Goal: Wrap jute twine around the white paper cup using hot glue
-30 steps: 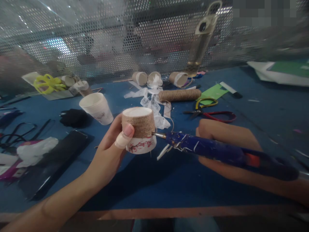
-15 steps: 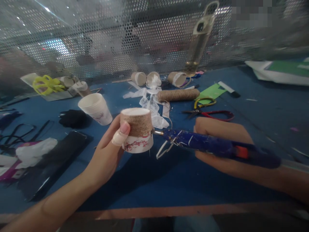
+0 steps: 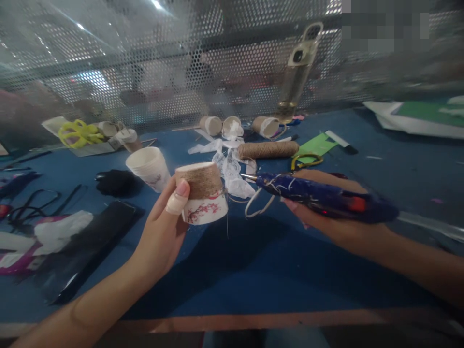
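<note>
A paper cup (image 3: 205, 208) with a pink blossom print is held upside down in my left hand (image 3: 159, 232), its thumb wearing a bandage. Twine (image 3: 203, 181) wraps the cup's upper part, and a thin strand hangs at its right side. My right hand (image 3: 326, 212) is closed around a blue glue gun (image 3: 311, 193) with a red trigger. The gun's metal nozzle points left and stands apart from the cup, in front of white lace (image 3: 234, 176). Behind the glue gun lies a spool of twine (image 3: 268, 150).
Stacked paper cups (image 3: 148, 166) lean behind my left hand. Yellow-handled scissors (image 3: 308, 159), partly hidden, lie beyond my right hand near green paper (image 3: 315, 145). Several twine-wrapped cups (image 3: 264, 126) and a bottle (image 3: 295, 77) stand at the back. A black pouch (image 3: 97, 246) lies left.
The glue gun's nozzle has drawn away from the cup, up and to the right. The cup has shifted slightly left in my left hand. The view has tilted a little.
</note>
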Action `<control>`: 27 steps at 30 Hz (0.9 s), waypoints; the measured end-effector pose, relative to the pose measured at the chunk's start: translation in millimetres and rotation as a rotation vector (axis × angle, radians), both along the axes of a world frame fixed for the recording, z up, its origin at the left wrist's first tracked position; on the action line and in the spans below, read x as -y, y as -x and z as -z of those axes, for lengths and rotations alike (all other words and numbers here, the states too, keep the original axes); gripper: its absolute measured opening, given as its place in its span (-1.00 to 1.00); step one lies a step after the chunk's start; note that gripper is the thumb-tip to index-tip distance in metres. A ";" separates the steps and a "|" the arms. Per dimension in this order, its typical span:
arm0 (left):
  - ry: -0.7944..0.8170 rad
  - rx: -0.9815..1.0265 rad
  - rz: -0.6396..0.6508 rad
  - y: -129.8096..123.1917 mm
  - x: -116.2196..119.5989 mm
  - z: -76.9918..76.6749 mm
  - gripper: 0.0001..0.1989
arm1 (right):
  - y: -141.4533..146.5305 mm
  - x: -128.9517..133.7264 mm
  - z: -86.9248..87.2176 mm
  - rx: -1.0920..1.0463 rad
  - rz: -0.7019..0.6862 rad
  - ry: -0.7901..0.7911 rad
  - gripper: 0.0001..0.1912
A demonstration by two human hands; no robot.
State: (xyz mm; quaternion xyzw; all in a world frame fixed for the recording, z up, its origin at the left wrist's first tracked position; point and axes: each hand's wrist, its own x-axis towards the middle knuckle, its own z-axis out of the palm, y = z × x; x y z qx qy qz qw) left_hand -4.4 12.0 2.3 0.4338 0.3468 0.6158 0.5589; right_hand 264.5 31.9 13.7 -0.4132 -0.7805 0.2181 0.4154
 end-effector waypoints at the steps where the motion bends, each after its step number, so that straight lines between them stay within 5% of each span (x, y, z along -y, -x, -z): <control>1: -0.005 0.008 0.007 -0.1 -0.3 -1.0 -0.74 | 1.3 0.7 1.5 -0.031 0.001 0.038 -0.90; 10: 0.085 -0.058 0.035 -2.3 3.7 -1.5 -0.64 | 26.1 -0.9 -15.2 -0.256 0.093 0.402 -0.63; 27: 0.262 -0.057 0.153 -7.9 4.3 0.7 -0.68 | 54.5 -10.0 2.3 -0.340 0.006 0.463 -0.85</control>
